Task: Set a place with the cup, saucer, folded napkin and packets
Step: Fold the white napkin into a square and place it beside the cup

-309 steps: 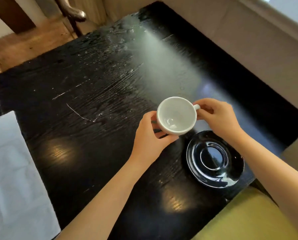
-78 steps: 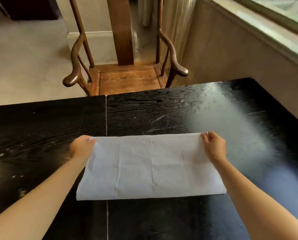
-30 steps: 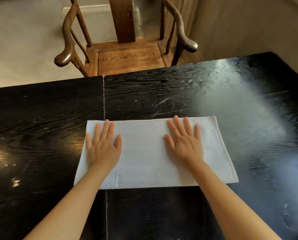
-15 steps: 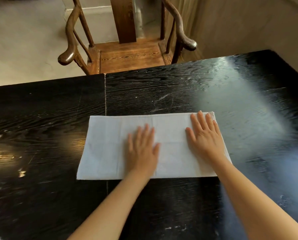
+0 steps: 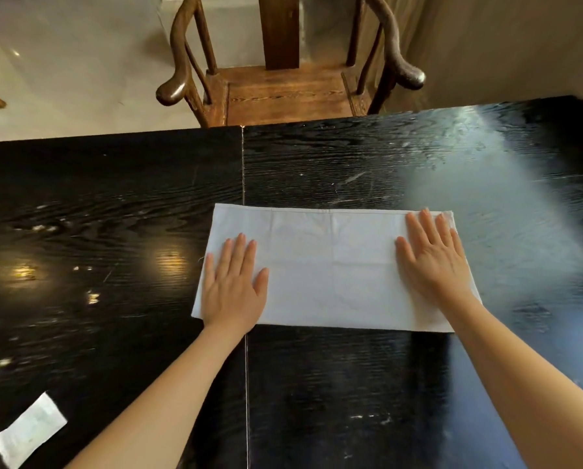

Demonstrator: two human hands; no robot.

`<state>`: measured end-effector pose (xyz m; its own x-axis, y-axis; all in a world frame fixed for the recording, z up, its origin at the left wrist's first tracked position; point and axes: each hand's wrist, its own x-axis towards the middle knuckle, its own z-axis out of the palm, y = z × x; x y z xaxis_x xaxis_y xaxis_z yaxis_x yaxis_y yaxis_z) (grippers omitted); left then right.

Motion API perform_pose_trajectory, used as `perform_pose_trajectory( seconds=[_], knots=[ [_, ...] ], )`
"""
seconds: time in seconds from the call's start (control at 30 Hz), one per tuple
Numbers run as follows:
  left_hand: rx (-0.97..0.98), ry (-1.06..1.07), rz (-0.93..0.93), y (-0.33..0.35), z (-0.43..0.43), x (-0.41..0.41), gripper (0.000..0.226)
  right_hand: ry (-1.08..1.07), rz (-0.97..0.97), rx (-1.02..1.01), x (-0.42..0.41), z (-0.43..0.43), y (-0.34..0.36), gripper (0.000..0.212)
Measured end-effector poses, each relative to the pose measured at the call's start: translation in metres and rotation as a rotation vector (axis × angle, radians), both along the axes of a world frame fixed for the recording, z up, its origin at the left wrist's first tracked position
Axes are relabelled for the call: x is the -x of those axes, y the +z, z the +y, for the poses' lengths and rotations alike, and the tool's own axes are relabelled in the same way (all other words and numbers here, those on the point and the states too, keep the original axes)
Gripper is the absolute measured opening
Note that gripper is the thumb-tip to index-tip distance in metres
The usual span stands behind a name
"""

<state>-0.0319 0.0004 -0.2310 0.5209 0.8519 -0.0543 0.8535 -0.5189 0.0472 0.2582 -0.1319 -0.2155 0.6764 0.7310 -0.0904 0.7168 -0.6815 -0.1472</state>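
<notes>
The step in hand looks like the napkin fold, at the flattening stage. The napkin (image 5: 334,275), a pale cloth lying as a long rectangle, sits flat on the black tabletop (image 5: 114,204) at the centre of the frame, its left end just crossing the seam that runs down the tabletop. Faint crease lines cross it. The left hand (image 5: 232,286) lies palm down on the left end of the cloth, fingers straight and close together, gripping nothing. The right hand (image 5: 432,262) lies the same way on the right end, fingers spread a little, tips close to the upper right corner. Neither hand pinches an edge; both simply press on the cloth. One packet (image 5: 29,428) lies at the lower left of the frame, well apart from the napkin, and a white scrap at the left edge above it is cut off too far to name. The cup and saucer are out of view, so their part of the setting cannot be judged from here. A wooden armchair (image 5: 283,93) stands beyond the far edge of the tabletop at the top of the frame. The strip looks too long for a place setting, so the next move probably calls for another fold. One hand would pinch the corners of a short end and carry it over to meet the other, while the other hand pins the cloth against sliding on the glossy surface, edges kept square.
</notes>
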Motion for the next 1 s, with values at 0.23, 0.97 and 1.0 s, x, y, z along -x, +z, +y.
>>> perform_pose_trajectory(
  seconds=[0.23, 0.97, 1.0],
  knots=[
    [-0.017, 0.004, -0.002, 0.0, 0.0, 0.0, 0.055, 0.339, 0.094, -0.123, 0.153, 0.05, 0.002, 0.06],
    [0.013, -0.28, 0.092, 0.006, 0.014, 0.029, 0.072, 0.419, 0.001, 0.071, 0.043, -0.058, -0.001, 0.066],
    [0.017, -0.331, 0.096, 0.007, 0.015, 0.031, 0.073, 0.482, -0.003, 0.07, 0.041, -0.059, 0.0, 0.067]
  ],
)
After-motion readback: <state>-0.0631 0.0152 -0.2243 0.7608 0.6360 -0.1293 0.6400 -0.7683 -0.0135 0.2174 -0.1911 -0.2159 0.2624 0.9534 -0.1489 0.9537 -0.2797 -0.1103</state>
